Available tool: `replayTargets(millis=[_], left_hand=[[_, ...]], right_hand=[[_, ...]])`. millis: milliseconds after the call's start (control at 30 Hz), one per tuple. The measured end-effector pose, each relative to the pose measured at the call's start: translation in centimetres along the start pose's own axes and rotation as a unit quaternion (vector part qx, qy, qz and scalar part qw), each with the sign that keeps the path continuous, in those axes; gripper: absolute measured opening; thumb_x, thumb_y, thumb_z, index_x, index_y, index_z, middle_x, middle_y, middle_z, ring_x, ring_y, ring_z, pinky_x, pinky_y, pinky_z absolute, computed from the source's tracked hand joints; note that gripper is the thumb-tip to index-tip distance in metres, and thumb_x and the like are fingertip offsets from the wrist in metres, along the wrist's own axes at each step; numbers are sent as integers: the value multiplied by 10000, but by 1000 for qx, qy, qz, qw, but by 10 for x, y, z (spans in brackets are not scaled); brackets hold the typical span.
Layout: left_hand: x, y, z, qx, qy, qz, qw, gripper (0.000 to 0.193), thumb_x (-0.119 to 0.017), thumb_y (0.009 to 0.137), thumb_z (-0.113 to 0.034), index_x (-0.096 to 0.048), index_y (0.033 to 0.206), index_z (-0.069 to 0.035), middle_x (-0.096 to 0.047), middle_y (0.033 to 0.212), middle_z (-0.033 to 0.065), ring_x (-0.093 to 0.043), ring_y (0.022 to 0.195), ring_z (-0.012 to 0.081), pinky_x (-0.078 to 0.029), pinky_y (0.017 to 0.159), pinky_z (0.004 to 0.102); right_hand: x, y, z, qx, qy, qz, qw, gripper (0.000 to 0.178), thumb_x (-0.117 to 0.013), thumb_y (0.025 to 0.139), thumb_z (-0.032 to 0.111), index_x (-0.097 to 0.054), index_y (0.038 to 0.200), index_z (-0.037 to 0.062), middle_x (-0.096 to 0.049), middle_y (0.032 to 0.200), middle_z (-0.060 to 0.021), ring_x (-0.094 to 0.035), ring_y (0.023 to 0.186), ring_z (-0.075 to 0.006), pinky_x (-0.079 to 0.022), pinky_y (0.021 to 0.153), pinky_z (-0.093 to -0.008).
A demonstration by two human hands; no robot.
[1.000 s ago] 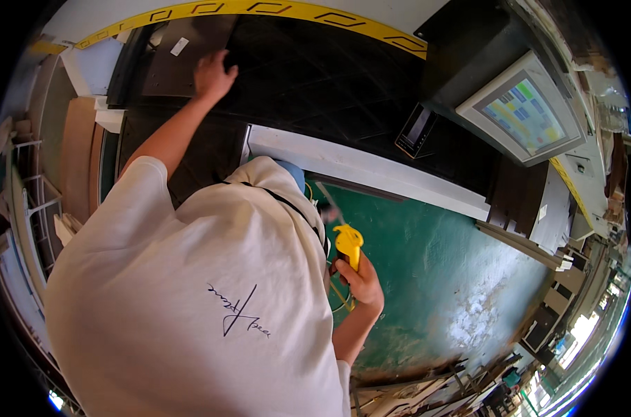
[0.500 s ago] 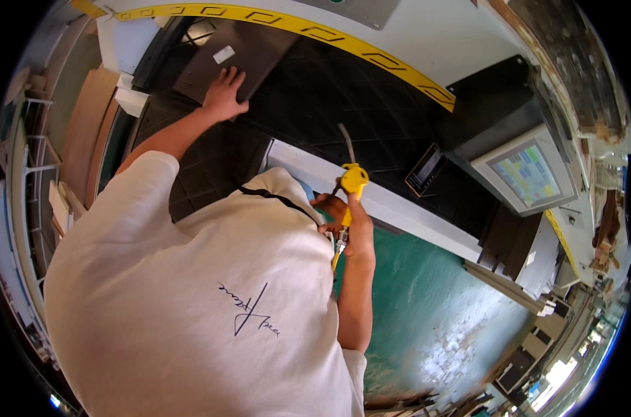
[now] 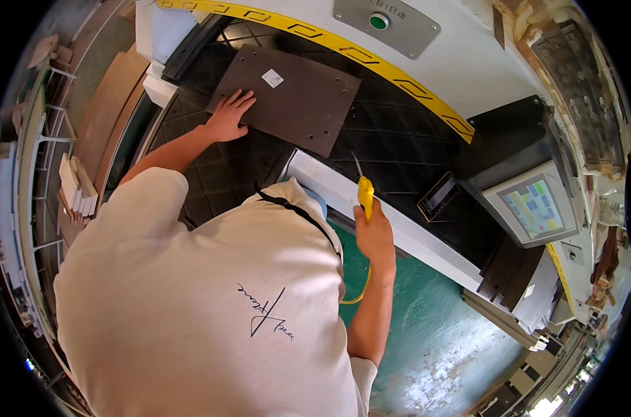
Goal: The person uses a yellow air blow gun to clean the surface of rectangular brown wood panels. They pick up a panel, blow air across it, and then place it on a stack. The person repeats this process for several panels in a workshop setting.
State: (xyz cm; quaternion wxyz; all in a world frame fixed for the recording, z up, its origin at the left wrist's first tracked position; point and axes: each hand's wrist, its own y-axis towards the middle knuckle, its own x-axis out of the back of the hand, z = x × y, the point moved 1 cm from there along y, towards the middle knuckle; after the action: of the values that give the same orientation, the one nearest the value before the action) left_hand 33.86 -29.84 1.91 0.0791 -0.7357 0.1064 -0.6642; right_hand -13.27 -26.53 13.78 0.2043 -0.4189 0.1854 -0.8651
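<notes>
Head view, and here's the left hand (image 3: 230,118), fingers spread wide on the near edge of the brown panel (image 3: 293,104), no grip showing; the right hand (image 3: 376,235) has its fingers curled round a yellow air gun (image 3: 366,194). The panel lies on the black surface (image 3: 392,128), looking stiff and fairly weighty, smooth face likely slippery, corners apt to chip. Best hold: opposite edges, clear of those corners
</notes>
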Motion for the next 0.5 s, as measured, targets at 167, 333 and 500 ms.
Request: replayTargets(millis=[167, 333, 500], left_hand=[[-19, 1, -31, 66, -59, -50, 995, 948, -748, 771, -266, -326, 1613, -153, -165, 1733, 112, -102, 1603, 363, -175, 1226, 689], [-32, -11, -44, 85, -71, -91, 990, 961, -781, 782, -449, -351, 1605, -204, -183, 1726, 115, -104, 1604, 356, -106, 1197, 744], [-39, -20, -56, 99, -72, -136, 983, 1015, -777, 773, -644, -382, 1591, -191, -196, 1722, 107, -110, 1604, 340, -69, 1181, 765]], right_hand=[[-6, 34, 31, 59, -61, -60, 995, 478, -553, 1029, 324, -494, 1365, -10, -716, 969, -310, -691, 945, -497, -537, 841, -574], [4, 56, 68, 76, -62, -112, 989, 434, -565, 1026, 300, -512, 1335, 0, -723, 965, -295, -702, 945, -477, -548, 828, -559], [7, 31, 69, 74, -132, -63, 986, 433, -558, 1028, 288, -503, 1340, -7, -731, 945, -267, -711, 916, -458, -558, 812, -541]])
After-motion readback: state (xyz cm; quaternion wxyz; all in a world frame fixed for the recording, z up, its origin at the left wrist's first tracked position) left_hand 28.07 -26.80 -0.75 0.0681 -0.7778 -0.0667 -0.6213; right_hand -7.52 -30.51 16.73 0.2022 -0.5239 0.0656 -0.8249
